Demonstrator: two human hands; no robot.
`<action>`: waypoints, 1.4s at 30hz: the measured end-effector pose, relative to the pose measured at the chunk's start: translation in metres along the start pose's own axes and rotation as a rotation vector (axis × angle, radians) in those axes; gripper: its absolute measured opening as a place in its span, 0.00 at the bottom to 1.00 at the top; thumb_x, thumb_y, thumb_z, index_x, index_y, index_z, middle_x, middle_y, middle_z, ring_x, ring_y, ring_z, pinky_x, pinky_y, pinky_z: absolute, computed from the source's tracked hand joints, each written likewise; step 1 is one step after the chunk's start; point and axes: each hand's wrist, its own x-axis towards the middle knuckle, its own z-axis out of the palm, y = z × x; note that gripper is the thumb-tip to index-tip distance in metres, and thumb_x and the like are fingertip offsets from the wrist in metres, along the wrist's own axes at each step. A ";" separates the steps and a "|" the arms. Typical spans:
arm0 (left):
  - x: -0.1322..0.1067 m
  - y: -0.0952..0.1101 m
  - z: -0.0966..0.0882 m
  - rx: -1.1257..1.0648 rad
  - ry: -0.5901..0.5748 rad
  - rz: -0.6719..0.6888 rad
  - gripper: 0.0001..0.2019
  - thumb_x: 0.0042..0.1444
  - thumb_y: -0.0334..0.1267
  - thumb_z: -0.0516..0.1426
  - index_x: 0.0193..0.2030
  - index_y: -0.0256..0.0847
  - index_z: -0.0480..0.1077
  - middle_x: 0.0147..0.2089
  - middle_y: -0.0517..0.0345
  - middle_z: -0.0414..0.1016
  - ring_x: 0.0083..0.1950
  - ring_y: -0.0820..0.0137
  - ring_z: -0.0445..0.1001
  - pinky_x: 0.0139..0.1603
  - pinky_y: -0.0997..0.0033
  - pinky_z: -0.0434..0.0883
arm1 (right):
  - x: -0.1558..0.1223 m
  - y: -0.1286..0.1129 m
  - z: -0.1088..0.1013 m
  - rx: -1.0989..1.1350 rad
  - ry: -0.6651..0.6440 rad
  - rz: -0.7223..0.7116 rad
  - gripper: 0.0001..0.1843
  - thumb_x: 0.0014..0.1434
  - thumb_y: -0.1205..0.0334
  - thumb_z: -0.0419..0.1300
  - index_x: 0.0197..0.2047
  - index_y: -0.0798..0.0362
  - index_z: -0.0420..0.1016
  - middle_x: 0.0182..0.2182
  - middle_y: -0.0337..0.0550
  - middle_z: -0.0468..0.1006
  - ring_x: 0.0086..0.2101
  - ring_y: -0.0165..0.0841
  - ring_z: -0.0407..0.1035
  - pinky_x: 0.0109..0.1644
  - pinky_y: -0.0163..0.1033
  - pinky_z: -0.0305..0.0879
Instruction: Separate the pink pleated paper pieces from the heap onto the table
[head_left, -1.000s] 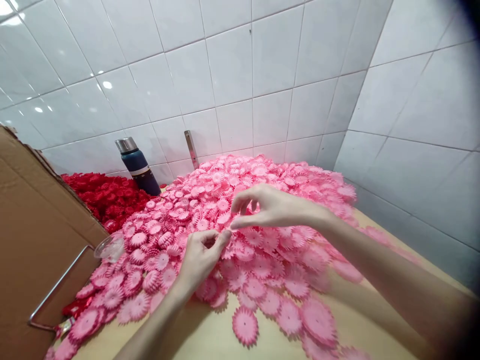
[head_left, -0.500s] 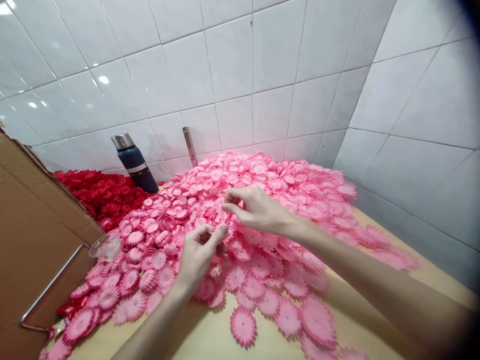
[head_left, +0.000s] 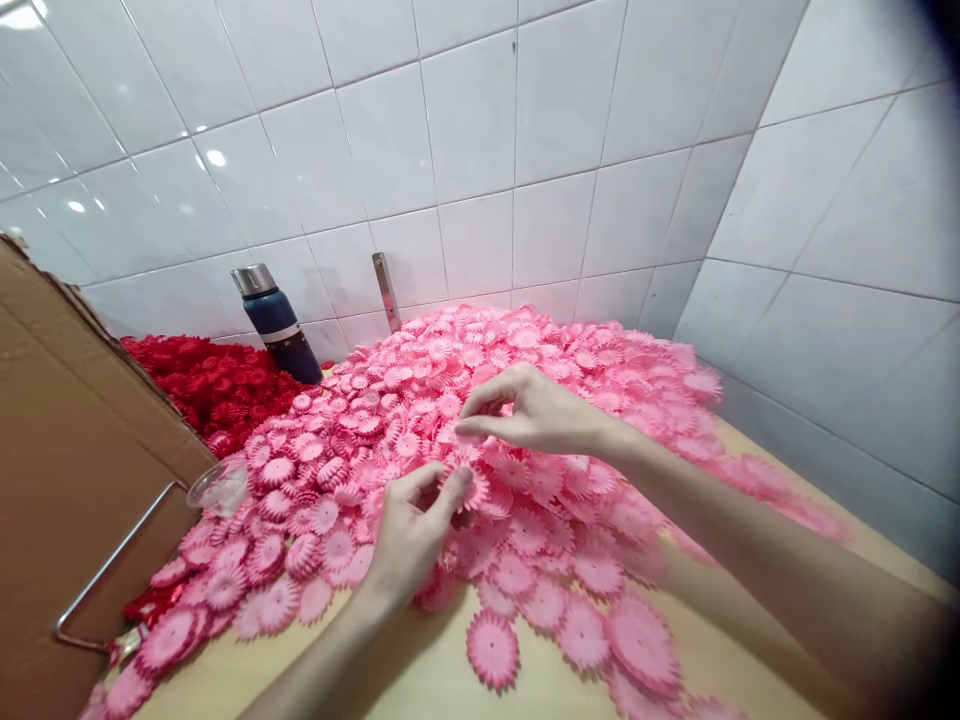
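A big heap of pink discs with notched, petal-like edges [head_left: 330,510] fills the middle of the table, many with a small hole at the centre. Over its front part, my left hand [head_left: 416,520] is closed, thumb against fingers, with a pink notched disc [head_left: 478,490] showing at the thumb tip. My right hand [head_left: 532,410] is just above and to the right, its thumb and forefinger pinched together. Whatever sits in that pinch is too small to make out. One loose pink disc [head_left: 493,650] lies flat near the front.
A cardboard box [head_left: 82,460] with a bent metal rod [head_left: 120,560] stands at left. Behind are red discs [head_left: 210,385], a dark blue bottle [head_left: 281,325] and a metal strip [head_left: 386,290] against the tiled wall [head_left: 465,130]. A clear plastic cup [head_left: 217,488] lies by the box.
My hands have moved slightly apart, the left one lower. A pink disc now shows at the left thumb. The whole view has shifted a little.
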 end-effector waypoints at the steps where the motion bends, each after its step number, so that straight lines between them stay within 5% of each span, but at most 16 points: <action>1: -0.001 0.000 0.001 0.000 0.013 0.004 0.18 0.59 0.48 0.55 0.23 0.38 0.62 0.22 0.64 0.59 0.24 0.74 0.61 0.27 0.74 0.60 | 0.002 0.004 0.000 -0.024 0.087 0.012 0.12 0.60 0.58 0.59 0.31 0.55 0.79 0.27 0.43 0.80 0.28 0.31 0.72 0.33 0.38 0.69; 5: -0.006 -0.001 0.003 0.104 0.019 0.064 0.21 0.58 0.47 0.56 0.19 0.38 0.61 0.19 0.64 0.58 0.22 0.75 0.58 0.24 0.74 0.57 | 0.003 0.023 -0.017 -0.181 0.567 0.096 0.13 0.61 0.59 0.56 0.33 0.56 0.78 0.28 0.48 0.80 0.27 0.33 0.72 0.30 0.41 0.69; 6: -0.006 -0.001 0.002 0.105 0.018 0.069 0.20 0.58 0.46 0.56 0.19 0.38 0.64 0.20 0.63 0.60 0.23 0.75 0.59 0.25 0.74 0.58 | 0.002 0.027 -0.023 -0.206 0.587 0.111 0.13 0.61 0.57 0.56 0.35 0.56 0.78 0.31 0.48 0.80 0.30 0.35 0.73 0.33 0.42 0.70; 12: 0.001 -0.003 -0.001 -0.039 0.039 0.002 0.10 0.53 0.43 0.62 0.36 0.38 0.74 0.31 0.57 0.75 0.30 0.71 0.72 0.32 0.73 0.69 | -0.008 0.022 -0.036 -0.297 0.285 0.200 0.21 0.60 0.46 0.54 0.45 0.51 0.78 0.45 0.48 0.80 0.42 0.40 0.73 0.44 0.45 0.68; 19: -0.002 -0.009 0.002 0.079 0.046 0.000 0.19 0.58 0.48 0.56 0.23 0.36 0.66 0.21 0.61 0.65 0.24 0.73 0.64 0.26 0.74 0.61 | -0.011 -0.011 -0.023 -0.131 -0.168 0.051 0.15 0.60 0.50 0.58 0.38 0.52 0.79 0.34 0.42 0.81 0.34 0.33 0.74 0.36 0.38 0.68; 22: -0.001 -0.011 0.004 0.111 0.077 -0.011 0.22 0.57 0.51 0.55 0.20 0.37 0.61 0.19 0.64 0.56 0.22 0.76 0.55 0.23 0.74 0.53 | -0.011 -0.016 -0.013 -0.086 -0.254 -0.011 0.13 0.57 0.52 0.61 0.36 0.54 0.77 0.33 0.42 0.80 0.34 0.31 0.73 0.37 0.36 0.69; 29: 0.000 -0.012 0.005 0.031 0.073 -0.051 0.24 0.57 0.55 0.53 0.22 0.36 0.65 0.20 0.63 0.59 0.23 0.76 0.58 0.24 0.75 0.56 | -0.007 -0.009 0.004 -0.106 -0.318 0.004 0.06 0.58 0.64 0.60 0.37 0.56 0.77 0.32 0.42 0.80 0.30 0.29 0.73 0.32 0.34 0.67; 32: 0.000 -0.013 0.004 -0.042 0.056 -0.058 0.21 0.56 0.54 0.55 0.24 0.36 0.66 0.20 0.63 0.61 0.22 0.76 0.61 0.24 0.77 0.60 | -0.006 -0.005 0.003 -0.128 -0.250 -0.040 0.08 0.60 0.68 0.57 0.35 0.56 0.79 0.30 0.42 0.80 0.29 0.28 0.72 0.35 0.35 0.67; 36: 0.002 -0.012 0.003 -0.101 0.050 -0.094 0.18 0.54 0.49 0.59 0.25 0.36 0.65 0.22 0.62 0.66 0.23 0.75 0.66 0.25 0.77 0.64 | -0.004 0.003 0.006 -0.156 -0.006 -0.044 0.10 0.60 0.67 0.56 0.31 0.57 0.78 0.26 0.41 0.79 0.25 0.27 0.69 0.31 0.35 0.64; 42: 0.008 -0.006 -0.004 -0.126 0.120 -0.064 0.18 0.55 0.47 0.59 0.22 0.37 0.62 0.19 0.65 0.61 0.22 0.77 0.63 0.23 0.78 0.63 | 0.004 0.013 0.025 -0.123 0.227 -0.004 0.10 0.61 0.66 0.56 0.30 0.57 0.77 0.27 0.43 0.79 0.26 0.28 0.70 0.30 0.36 0.66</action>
